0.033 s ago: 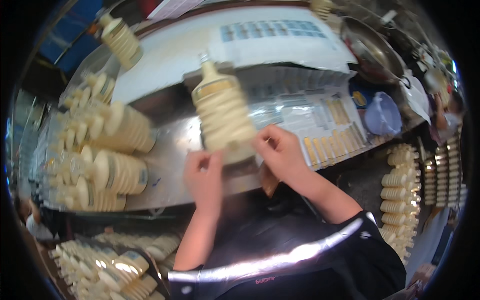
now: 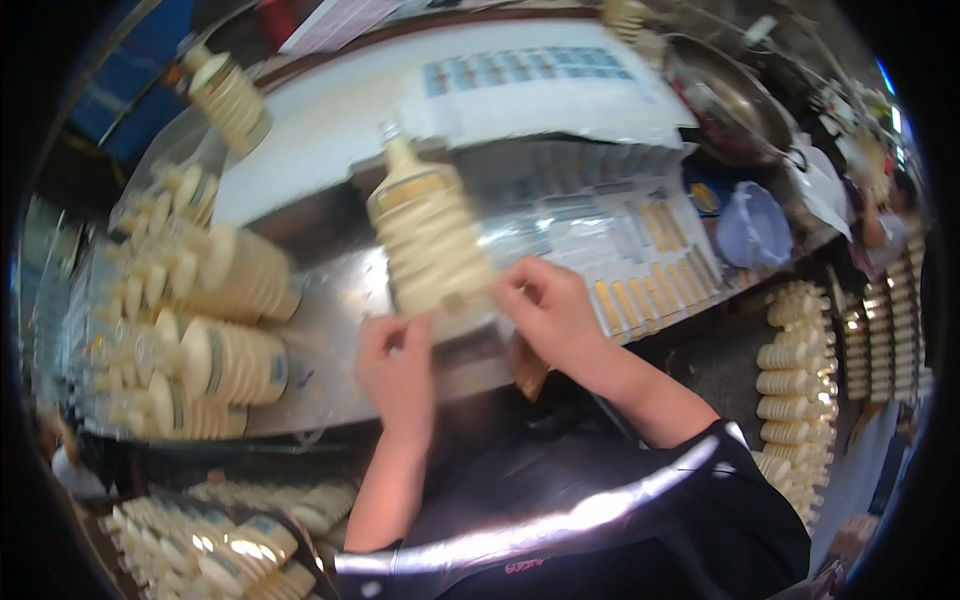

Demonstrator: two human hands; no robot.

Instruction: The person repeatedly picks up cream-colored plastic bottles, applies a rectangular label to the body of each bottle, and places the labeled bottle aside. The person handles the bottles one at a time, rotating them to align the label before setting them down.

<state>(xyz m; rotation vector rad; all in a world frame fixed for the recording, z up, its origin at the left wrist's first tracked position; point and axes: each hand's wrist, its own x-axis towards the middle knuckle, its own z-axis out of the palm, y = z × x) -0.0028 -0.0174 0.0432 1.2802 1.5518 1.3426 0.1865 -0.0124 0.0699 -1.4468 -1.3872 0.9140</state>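
While pinching thumb to finger with left hand (image 2: 397, 375) and right hand (image 2: 548, 308) near its base, had cream bottle (image 2: 430, 238) neck-away over worktop (image 2: 330, 350), just beyond and between; couldn't tell if gripping anything, too blurred.

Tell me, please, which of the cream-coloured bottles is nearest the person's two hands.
The lone bottle in the middle of the metal table, its near end between the left hand and right hand; the other bottles all sit farther from both.

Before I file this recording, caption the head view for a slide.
Left hand and right hand at the base of a cream bottle, more bottles on the metal table at left.
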